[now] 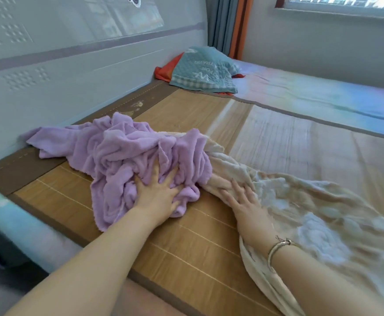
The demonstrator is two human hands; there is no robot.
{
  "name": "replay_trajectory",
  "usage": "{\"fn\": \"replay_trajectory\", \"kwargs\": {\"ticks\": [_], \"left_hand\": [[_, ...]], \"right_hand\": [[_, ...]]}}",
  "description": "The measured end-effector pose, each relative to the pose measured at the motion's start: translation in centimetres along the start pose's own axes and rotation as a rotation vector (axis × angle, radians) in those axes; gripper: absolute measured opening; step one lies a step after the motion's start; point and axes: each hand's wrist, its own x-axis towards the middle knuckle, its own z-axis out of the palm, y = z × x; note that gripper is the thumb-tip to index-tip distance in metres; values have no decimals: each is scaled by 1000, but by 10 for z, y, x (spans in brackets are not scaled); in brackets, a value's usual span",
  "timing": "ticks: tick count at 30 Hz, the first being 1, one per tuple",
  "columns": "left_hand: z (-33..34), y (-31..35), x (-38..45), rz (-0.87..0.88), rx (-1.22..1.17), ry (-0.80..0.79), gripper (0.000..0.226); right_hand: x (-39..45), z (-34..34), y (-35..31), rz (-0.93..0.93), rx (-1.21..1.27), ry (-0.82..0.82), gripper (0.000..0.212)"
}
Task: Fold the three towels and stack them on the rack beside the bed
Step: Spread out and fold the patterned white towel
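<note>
- Bed point(323, 106), the carrier of everything listed: a pastel sheet shows along its far side and at its near left edge, with a pale padded headboard point(72, 65) running along the left.
- Woven mat point(186, 242), tan with a brown border, laid over the near part of the bed.
- Cream towel point(312, 213), unfolded and rumpled, spread from the mat's middle to its near right corner, one edge hanging toward the near edge.
- Purple towel point(118, 151), bunched in a heap near the mat's left border beside the headboard; its right side lies over the end of the cream towel.
- Teal towel point(204, 69), loosely folded, at the far corner of the bed by the headboard, resting on an orange cloth point(163, 71).
- Rack: not in view.
- Left hand point(156, 190), fingers spread and dug into the purple towel's folds, gripping a handful.
- Right hand point(243, 199), fingers nearly straight, pressing flat on the cream towel just beside the purple heap; a thin bracelet point(277, 245) sits on the wrist.
- Stage, as judged: separating the two overlapped towels; no fold is made yet.
- Risk: if the purple towel is pulled while tangled with the cream one, both may drag together, and the cream towel's overhanging edge could slide off the near edge of the bed.
</note>
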Motion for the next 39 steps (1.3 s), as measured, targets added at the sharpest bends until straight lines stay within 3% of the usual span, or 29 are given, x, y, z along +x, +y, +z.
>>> {"fn": "replay_trajectory", "kwargs": {"ticks": [4, 10, 13, 17, 22, 25, 29, 31, 34, 36, 39], "left_hand": [[6, 2, 24, -187, 15, 3, 77], [9, 5, 48, -239, 39, -31, 95], [6, 0, 53, -295, 56, -3, 80], [-9, 29, 53, -279, 83, -191, 56], [-29, 82, 37, -273, 83, -148, 55], [-41, 107, 21, -228, 55, -101, 56], [-61, 151, -6, -43, -211, -145, 79], [-71, 180, -15, 12, -462, -223, 93], [-92, 222, -15, -29, -907, -167, 107], [-112, 245, -9, -79, -1067, -60, 100], [-148, 268, -3, -68, -1055, 132, 53]], "right_hand": [[-6, -7, 51, 100, -39, -16, 76], [-18, -12, 93, 189, -64, -43, 68], [-23, -12, 100, 198, -79, 0, 66], [-34, -10, 100, 177, -127, 7, 71], [-60, -17, 94, 160, -133, 15, 86], [-82, -27, 93, 282, -58, 91, 89], [-109, -65, 102, 377, 189, 214, 53], [-120, -89, 108, 354, 366, 270, 41], [-147, -121, 120, 261, 600, 358, 32], [-170, -141, 131, 217, 688, 444, 28], [-201, -169, 152, 197, 743, 559, 30]]}}
